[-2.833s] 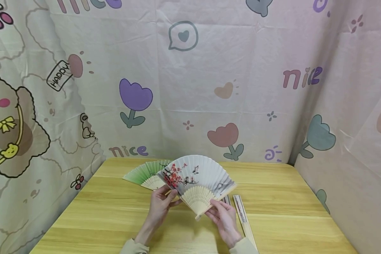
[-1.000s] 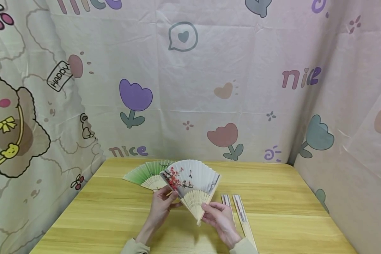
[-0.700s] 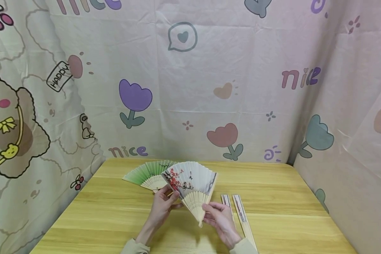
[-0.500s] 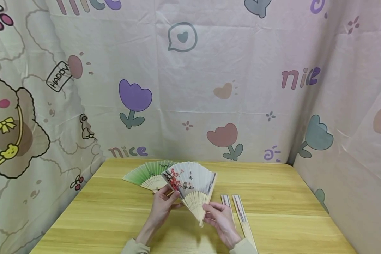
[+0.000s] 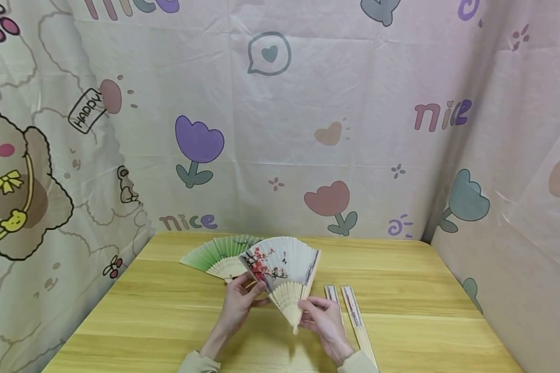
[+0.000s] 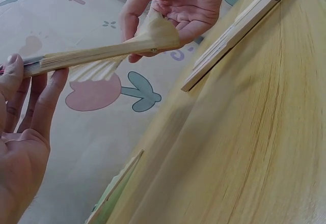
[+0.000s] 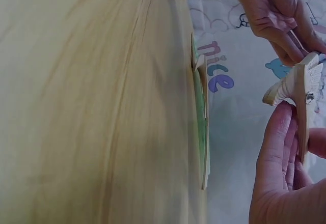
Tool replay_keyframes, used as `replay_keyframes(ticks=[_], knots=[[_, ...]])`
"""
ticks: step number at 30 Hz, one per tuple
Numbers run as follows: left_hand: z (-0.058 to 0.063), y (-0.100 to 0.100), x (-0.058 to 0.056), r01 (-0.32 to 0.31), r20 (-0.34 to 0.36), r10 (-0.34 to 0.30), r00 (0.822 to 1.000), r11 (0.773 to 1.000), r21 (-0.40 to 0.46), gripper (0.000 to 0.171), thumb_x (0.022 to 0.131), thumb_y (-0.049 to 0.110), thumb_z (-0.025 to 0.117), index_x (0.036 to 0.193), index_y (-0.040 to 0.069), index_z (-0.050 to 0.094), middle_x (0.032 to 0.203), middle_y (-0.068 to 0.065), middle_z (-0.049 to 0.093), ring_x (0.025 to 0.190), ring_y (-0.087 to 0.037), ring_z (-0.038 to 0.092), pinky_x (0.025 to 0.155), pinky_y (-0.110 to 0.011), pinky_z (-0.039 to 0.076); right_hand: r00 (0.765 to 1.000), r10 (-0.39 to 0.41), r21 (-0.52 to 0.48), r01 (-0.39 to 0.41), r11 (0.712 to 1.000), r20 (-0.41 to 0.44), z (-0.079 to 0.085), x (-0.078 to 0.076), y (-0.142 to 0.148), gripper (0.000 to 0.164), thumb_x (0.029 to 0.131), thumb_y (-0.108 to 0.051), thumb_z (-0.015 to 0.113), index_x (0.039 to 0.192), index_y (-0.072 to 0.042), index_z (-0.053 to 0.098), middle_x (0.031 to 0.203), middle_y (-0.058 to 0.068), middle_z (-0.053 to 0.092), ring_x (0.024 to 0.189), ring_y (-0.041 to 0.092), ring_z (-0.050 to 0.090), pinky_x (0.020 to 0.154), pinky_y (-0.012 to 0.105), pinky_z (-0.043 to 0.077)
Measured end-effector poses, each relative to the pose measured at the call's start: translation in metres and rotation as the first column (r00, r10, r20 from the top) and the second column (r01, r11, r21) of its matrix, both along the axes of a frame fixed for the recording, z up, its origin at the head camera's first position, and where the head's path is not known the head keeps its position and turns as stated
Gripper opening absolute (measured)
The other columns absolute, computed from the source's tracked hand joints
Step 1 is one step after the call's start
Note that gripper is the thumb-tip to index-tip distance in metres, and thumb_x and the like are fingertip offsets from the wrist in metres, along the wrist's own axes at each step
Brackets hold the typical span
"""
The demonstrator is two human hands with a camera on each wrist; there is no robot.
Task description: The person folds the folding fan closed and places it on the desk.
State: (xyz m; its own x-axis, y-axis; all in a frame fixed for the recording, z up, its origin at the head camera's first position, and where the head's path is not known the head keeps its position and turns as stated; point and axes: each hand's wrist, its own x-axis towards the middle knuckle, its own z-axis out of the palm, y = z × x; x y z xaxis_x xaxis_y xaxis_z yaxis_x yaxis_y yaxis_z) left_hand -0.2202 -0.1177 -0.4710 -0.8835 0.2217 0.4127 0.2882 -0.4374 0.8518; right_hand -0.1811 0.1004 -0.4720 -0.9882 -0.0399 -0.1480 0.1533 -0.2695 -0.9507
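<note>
Both hands hold a partly spread white folding fan point(image 5: 284, 261) with red blossoms and pale ribs, raised over the wooden table. My left hand point(image 5: 240, 298) pinches its left edge, thumb in front and fingers behind. My right hand point(image 5: 324, 318) pinches the right guard stick low down, near the pivot. In the left wrist view the fan point(image 6: 102, 53) shows edge-on, its left guard between thumb and fingers. From the right wrist, the pivot end of the fan point(image 7: 302, 89) appears beside the right hand point(image 7: 280, 168).
A spread green folding fan point(image 5: 219, 254) lies at the table's back left, partly behind the white one. Two folded fans lie right of the right hand: the outer folded fan point(image 5: 357, 318) and the inner folded fan point(image 5: 332, 293), partly covered by the hand. A patterned cloth point(image 5: 261, 129) hangs behind the table point(image 5: 415, 290).
The white fan is spread less widely than at first; its right edge and my right hand's grip have shifted left. In the last half second it has barely moved. The left hand keeps its hold.
</note>
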Motion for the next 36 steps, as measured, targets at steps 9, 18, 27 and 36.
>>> replay_keyframes(ticks=[9, 18, 27, 36], knots=[[0.0005, 0.0004, -0.0002, -0.005, 0.007, 0.005, 1.000, 1.000, -0.017, 0.035, 0.097, -0.005, 0.058, 0.115, 0.023, 0.069, 0.107, 0.008, 0.073, 0.096, -0.008, 0.072, 0.081, -0.037, 0.066, 1.000, 0.007, 0.011, -0.007, 1.000, -0.006, -0.0006, 0.0000, -0.0002, 0.025, 0.090, -0.012, 0.074, 0.107, 0.006, 0.070, 0.083, 0.001, 0.075, 0.071, 0.012, 0.071, 0.072, 0.028, 0.068], [0.0013, 0.0001, 0.0004, -0.013, 0.036, 0.014, 0.999, 1.000, -0.024, 0.033, 0.099, -0.002, 0.058, 0.116, 0.024, 0.068, 0.106, 0.008, 0.072, 0.096, -0.009, 0.072, 0.081, -0.037, 0.066, 0.999, 0.027, 0.014, -0.027, 1.000, -0.020, 0.0002, 0.0010, -0.0004, 0.017, 0.090, -0.010, 0.074, 0.102, 0.002, 0.071, 0.082, 0.000, 0.076, 0.070, 0.011, 0.071, 0.070, 0.027, 0.068], [0.0023, 0.0037, 0.0003, -0.069, 0.148, 0.081, 0.986, 0.994, -0.085, 0.044, 0.101, 0.005, 0.057, 0.139, -0.011, 0.043, 0.109, 0.006, 0.071, 0.094, -0.013, 0.073, 0.077, -0.037, 0.068, 1.000, 0.021, 0.026, -0.020, 0.999, -0.019, 0.0016, 0.0023, -0.0008, 0.027, 0.090, -0.010, 0.072, 0.109, 0.009, 0.069, 0.081, -0.001, 0.075, 0.069, 0.010, 0.070, 0.069, 0.024, 0.067], [0.0028, 0.0037, -0.0010, -0.086, 0.180, 0.103, 0.978, 0.991, -0.098, 0.053, 0.098, 0.000, 0.059, 0.143, -0.016, 0.035, 0.109, 0.008, 0.072, 0.095, -0.012, 0.073, 0.076, -0.036, 0.068, 0.999, 0.034, 0.031, -0.034, 0.999, -0.019, -0.0001, 0.0023, -0.0009, 0.021, 0.089, -0.010, 0.075, 0.105, 0.003, 0.069, 0.083, -0.001, 0.076, 0.071, 0.011, 0.071, 0.070, 0.027, 0.067]])
